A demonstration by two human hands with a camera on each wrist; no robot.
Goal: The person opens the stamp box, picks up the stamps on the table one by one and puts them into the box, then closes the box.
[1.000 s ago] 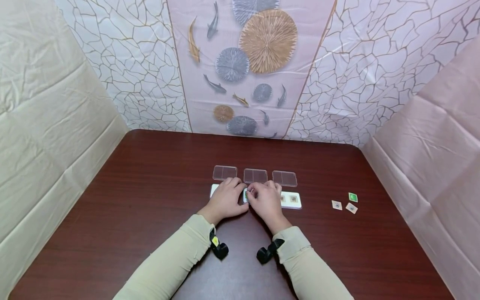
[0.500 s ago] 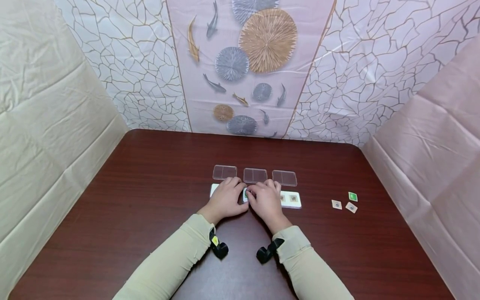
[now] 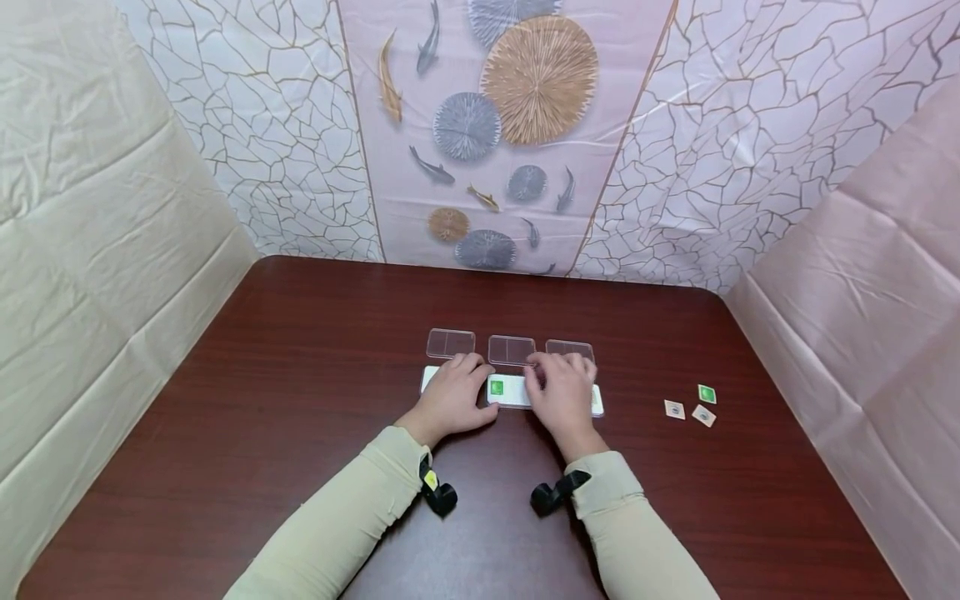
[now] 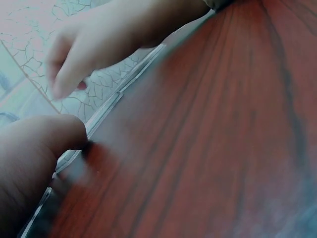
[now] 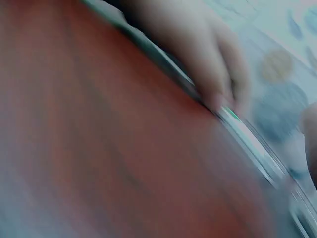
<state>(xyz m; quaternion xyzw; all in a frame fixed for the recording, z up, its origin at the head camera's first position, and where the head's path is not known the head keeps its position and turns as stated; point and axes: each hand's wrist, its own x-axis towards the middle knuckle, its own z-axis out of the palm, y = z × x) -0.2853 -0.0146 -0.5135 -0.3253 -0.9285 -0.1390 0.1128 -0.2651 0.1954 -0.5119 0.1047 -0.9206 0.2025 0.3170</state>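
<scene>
A slim clear case with a white inside point(image 3: 513, 392) lies in mid-table, a small green square tile point(image 3: 497, 387) at its left end. My left hand point(image 3: 453, 396) grips that end, thumb at the front edge and forefinger at the back. It covers most of another white case point(image 3: 428, 377) on the left. Over the right end of the middle case hovers my right hand point(image 3: 564, 392), fingers loosely bent with nothing seen in them. It hides much of a third white case point(image 3: 597, 402). In the left wrist view, the right hand point(image 4: 94, 49) appears above the cases.
Behind the cases lie three clear lids: the left lid point(image 3: 451, 343), the middle lid point(image 3: 512, 350) and the right lid point(image 3: 568, 351), partly covered by fingers. Several small square tiles lie to the right, among them a green tile point(image 3: 707, 394) and a pale tile point(image 3: 674, 409).
My right hand has let go of the green tile and moved right, uncovering the tile and the middle case. The left hand has stayed in place.
</scene>
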